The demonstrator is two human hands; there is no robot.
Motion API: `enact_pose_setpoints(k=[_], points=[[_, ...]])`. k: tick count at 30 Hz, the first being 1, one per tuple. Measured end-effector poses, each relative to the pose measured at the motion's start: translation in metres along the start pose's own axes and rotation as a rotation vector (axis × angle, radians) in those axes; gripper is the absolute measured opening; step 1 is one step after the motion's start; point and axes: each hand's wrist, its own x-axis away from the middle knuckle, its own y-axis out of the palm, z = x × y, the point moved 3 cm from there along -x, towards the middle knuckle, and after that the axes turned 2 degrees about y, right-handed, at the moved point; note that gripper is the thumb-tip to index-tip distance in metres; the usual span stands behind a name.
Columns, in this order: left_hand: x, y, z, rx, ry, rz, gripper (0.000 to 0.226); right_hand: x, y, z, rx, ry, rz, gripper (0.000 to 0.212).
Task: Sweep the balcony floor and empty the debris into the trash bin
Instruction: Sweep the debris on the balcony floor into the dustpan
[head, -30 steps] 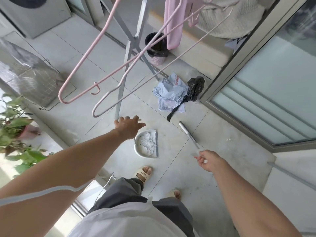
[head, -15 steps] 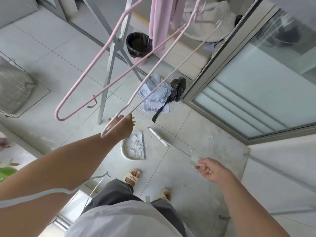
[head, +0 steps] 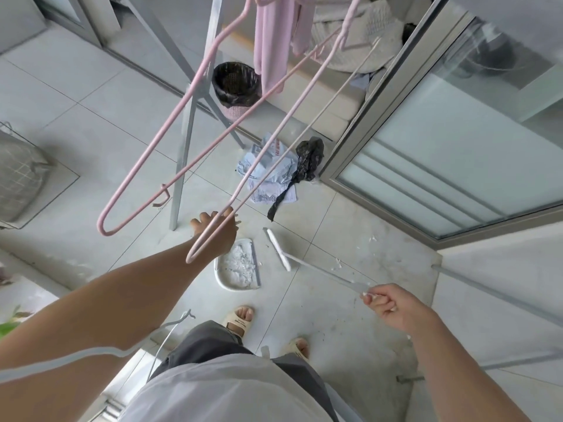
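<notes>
While your right hand (head: 388,306) pinched the broom (head: 278,250) handle at lower right, your left hand (head: 217,236), grip unreadable, reached above the loaded dustpan (head: 236,266), mid-frame. Sweeping done, apparently; next: carry to trash bin (head: 236,86), upper centre.

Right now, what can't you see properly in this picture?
Head view only:
- Left hand: a pale hanger crosses it, so I cannot tell whether it grips the dustpan's handle.
- Dustpan: its near-left rim is hidden behind that hand.
- Crumpled papers: the print is too small to read.
- Trash bin: its contents are too dark to see.
- Right hand covers the broom handle's end.
</notes>
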Motion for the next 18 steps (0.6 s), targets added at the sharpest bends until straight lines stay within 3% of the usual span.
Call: enact_pose_setpoints(k=[3,8,13,18], points=[[-0.003,0.005,0.0,0.013,-0.014,-0.009,0.033,-0.004,0.022,0.031,0.133,-0.009,0.029,0.016],[-0.003,0.011,0.002,-0.022,-0.001,0.006,0.028,-0.025,0.047,0.082,0.04,0.079,-0.023,0.015],[0.004,0.02,-0.002,-0.156,-0.034,-0.055,0.026,-0.018,0.01,0.063,-0.196,0.095,-0.083,0.015],[0.006,0.022,-0.01,-0.136,-0.053,-0.06,0.032,0.006,-0.008,0.049,-0.074,0.034,-0.094,0.016]])
